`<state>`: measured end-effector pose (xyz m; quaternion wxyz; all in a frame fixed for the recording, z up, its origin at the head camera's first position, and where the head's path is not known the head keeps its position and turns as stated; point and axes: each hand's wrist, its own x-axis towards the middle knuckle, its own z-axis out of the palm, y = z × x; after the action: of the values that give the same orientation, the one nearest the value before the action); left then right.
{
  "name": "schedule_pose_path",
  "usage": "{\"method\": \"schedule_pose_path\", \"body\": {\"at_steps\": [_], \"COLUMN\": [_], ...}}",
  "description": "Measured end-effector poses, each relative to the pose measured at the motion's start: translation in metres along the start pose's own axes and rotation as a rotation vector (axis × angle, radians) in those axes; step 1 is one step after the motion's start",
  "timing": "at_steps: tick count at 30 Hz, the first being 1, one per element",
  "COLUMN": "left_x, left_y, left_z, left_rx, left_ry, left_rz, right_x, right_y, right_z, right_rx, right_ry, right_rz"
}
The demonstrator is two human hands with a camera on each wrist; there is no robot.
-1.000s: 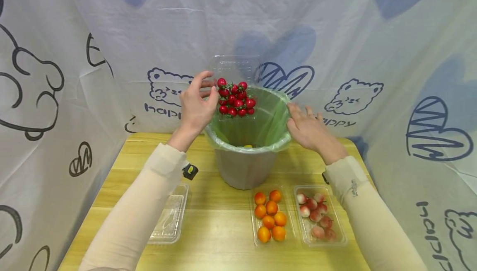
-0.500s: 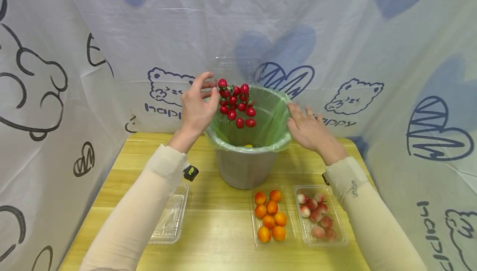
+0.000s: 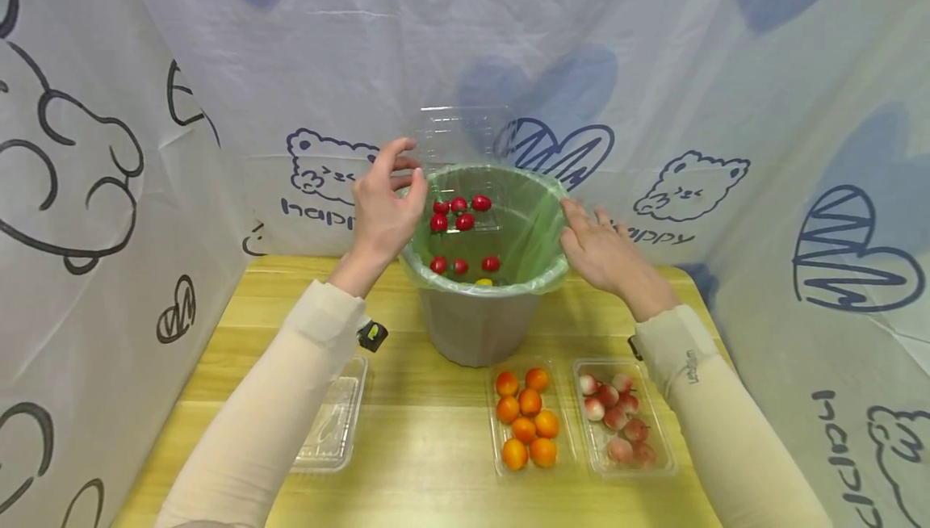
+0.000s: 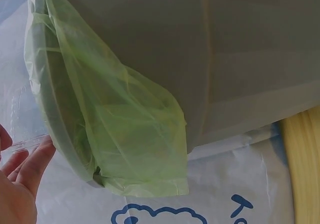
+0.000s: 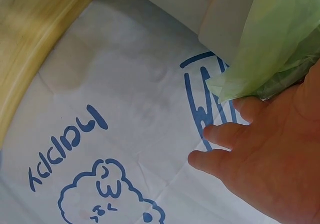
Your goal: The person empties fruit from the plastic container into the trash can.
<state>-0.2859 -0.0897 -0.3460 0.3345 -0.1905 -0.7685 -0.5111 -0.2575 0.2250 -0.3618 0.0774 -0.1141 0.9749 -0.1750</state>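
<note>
My left hand (image 3: 388,203) pinches the edge of a clear plastic box (image 3: 465,134), tipped over the trash can (image 3: 475,326). Red cherry tomatoes (image 3: 465,222) are below and against the box, some in mid-fall inside the can. A green bag (image 3: 534,229) lines the can and folds over its rim. On the can's right rim rests my right hand (image 3: 599,247), its fingers extended. The right wrist view shows those fingers (image 5: 212,159) spread beside the bag's overhang. In the left wrist view, the fingertips (image 4: 42,154) hold the box next to the rim.
A clear box of orange fruits (image 3: 523,431) and another of pinkish-red fruits (image 3: 616,419) stand at the front right of the wooden table (image 3: 421,447). A clear tray (image 3: 330,423) lies by the left forearm. Something yellow (image 3: 483,282) shows inside the can. Printed cloth (image 3: 465,27) surrounds the table.
The cherry tomatoes, earlier heaped in the tipped box, have slid out and dropped down into the can; only several are still visible. Both hands have stayed nearly in place.
</note>
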Motion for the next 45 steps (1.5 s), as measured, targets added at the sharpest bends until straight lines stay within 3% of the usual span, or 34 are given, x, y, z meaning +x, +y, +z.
{"method": "schedule_pose_path", "body": {"at_steps": [13, 28, 45], "left_x": [0.0002, -0.0039, -0.0013], "left_y": [-0.0004, -0.0062, -0.0038], "left_z": [-0.0013, 0.0018, 0.001], "left_rx": [-0.01, -0.068, -0.065], "left_ry": [-0.003, 0.034, 0.023], "left_rz": [-0.001, 0.091, 0.086], "right_x": [0.0002, 0.0011, -0.0002], "right_y": [-0.0004, -0.0005, -0.001], "right_z": [0.0003, 0.0008, 0.0003], "right_rx": [0.01, 0.013, 0.02], "right_ry": [-0.004, -0.009, -0.011], "right_rz": [0.002, 0.003, 0.011]}}
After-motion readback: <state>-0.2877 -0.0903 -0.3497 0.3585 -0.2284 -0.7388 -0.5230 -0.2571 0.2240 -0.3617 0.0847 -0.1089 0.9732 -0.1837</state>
